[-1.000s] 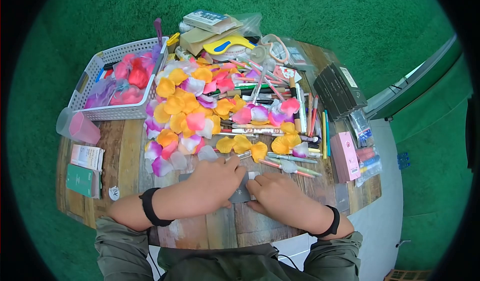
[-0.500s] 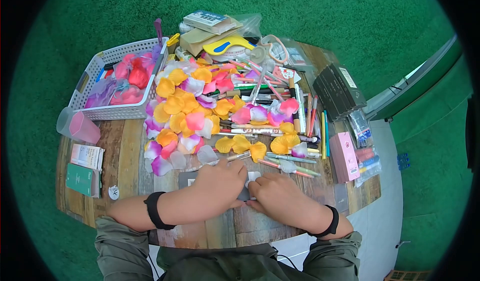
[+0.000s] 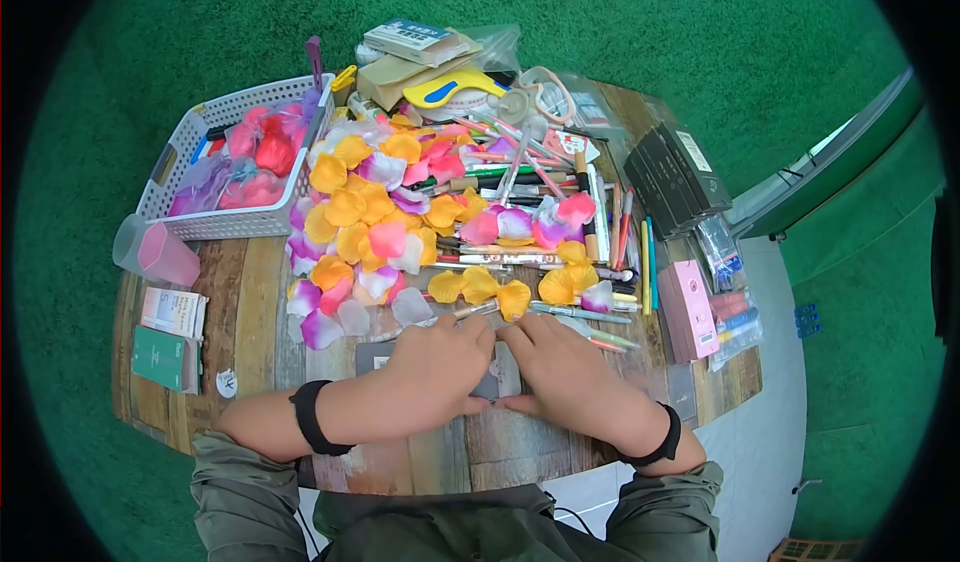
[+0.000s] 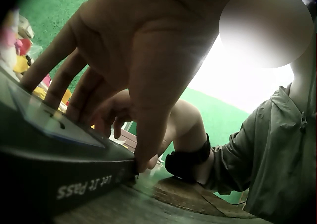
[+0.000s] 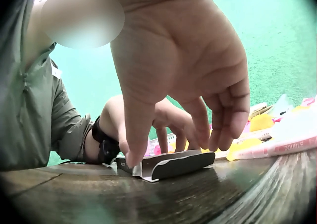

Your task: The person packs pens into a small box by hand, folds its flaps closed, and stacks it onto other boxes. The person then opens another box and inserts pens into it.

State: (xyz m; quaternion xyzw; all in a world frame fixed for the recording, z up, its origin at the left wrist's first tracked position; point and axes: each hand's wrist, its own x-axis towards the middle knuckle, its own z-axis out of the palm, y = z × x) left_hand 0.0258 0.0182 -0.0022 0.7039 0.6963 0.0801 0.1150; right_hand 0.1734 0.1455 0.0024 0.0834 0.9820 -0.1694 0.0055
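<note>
A flat dark grey cardboard box (image 3: 489, 384) lies on the wooden table between both hands. Its side, seen in the left wrist view, bears the words "Let It Pass". My left hand (image 3: 435, 370) spans the box, thumb at the near edge and fingers over the top and far side. My right hand (image 3: 568, 370) straddles the right end, its thumb at the near corner and its fingers bent down at the far corner. In the right wrist view that end stands open, with a loose dark flap (image 5: 183, 165) folded outward. Both hands cover much of the box top.
Beyond the box spreads a heap of fabric petals (image 3: 362, 207) and pens (image 3: 530, 257). A white basket (image 3: 225, 225) stands back left, with plastic cups (image 3: 168, 257) and small boxes (image 3: 165, 360) in front. Black boxes (image 3: 672, 187) and a pink box (image 3: 690, 312) line the right.
My right hand has spread from curled fingers at the box's right end to a wider reach across it, fingers now farther out. The left hand has shifted only slightly.
</note>
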